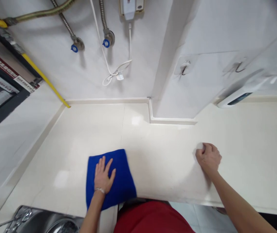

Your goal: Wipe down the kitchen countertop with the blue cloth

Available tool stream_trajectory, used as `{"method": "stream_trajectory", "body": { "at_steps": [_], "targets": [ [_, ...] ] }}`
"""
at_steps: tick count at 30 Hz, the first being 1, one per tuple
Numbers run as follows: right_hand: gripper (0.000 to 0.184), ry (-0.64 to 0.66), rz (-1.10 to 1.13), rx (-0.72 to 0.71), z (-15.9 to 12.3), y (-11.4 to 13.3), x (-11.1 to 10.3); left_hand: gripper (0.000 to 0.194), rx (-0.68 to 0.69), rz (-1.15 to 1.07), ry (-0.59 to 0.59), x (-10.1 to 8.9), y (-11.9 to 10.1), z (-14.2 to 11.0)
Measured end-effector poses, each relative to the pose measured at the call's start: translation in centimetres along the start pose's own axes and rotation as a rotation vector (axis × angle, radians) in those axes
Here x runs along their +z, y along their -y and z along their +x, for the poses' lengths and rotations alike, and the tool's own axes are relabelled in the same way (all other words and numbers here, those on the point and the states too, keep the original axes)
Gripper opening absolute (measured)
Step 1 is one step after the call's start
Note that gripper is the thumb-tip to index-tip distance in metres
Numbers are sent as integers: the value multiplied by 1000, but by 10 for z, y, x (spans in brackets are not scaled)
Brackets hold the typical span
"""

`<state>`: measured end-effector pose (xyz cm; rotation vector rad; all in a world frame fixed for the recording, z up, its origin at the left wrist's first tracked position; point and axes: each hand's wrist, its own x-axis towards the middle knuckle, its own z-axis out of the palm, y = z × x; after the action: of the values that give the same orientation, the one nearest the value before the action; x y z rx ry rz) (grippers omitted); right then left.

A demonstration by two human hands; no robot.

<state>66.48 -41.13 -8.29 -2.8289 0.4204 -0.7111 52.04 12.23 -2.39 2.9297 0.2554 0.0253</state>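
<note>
- Head view: blue, roughly square fabric cloth (pixel 122 181), spread nearly flat on a glossy cream countertop (pixel 165 155), left of centre, its lower right corner at the front edge; any overhang there cannot be told.
- Left hand (pixel 103 179): open, palm down, fingers parted, pressing on the cloth without pinching it. The contact is best kept broad, since pressure from the fingertips alone would probably bunch the fabric.
- Placement: the palm lies left of the cloth's middle; a more central position should load the right half more evenly and keep its corners from folding under.
- Right hand (pixel 208 158): fingers curled, over the countertop well apart from the cloth. A pale patch shows beside the thumb; whether anything is gripped cannot be told. Set to one side, it leaves the cloth unobstructed.
- Near left: brushed-metal sink (pixel 40 220), close to the cloth's lower left corner; leftward strokes call for care at its rim.
- Far margin: narrow cream upstand (pixel 109 101) along the wall, stepping around a white boxed pillar (pixel 174 94); the inner corners would call for fingertip pressure through a fold of cloth.
</note>
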Motion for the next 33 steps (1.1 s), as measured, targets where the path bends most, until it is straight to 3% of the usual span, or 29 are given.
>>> {"method": "stream_trajectory", "body": {
  "at_steps": [4,7,9,12,16,20,27,33],
  "targets": [
    [46,-5,17,-13,1,2,-2,57,-281,55,-69,-15,73,-5],
    [47,-8,20,-1,1,3,-2,61,-493,63,-80,-28,110,0],
    [48,-5,22,2,1,4,-1,63,-581,69,-94,-34,118,6],
    [47,1,20,11,1,7,-1,65,-636,88,-150,-33,106,11],
    [42,26,12,35,1,13,-4,66,-613,119,-228,-16,64,16],
    [40,38,15,62,3,17,-7,63,-356,128,-229,7,9,29],
    [46,11,55,59,3,17,-4,61,100,44,-93,37,-118,65],
    [42,8,55,65,4,18,-4,68,348,-106,3,63,-226,81]
  ]
}}
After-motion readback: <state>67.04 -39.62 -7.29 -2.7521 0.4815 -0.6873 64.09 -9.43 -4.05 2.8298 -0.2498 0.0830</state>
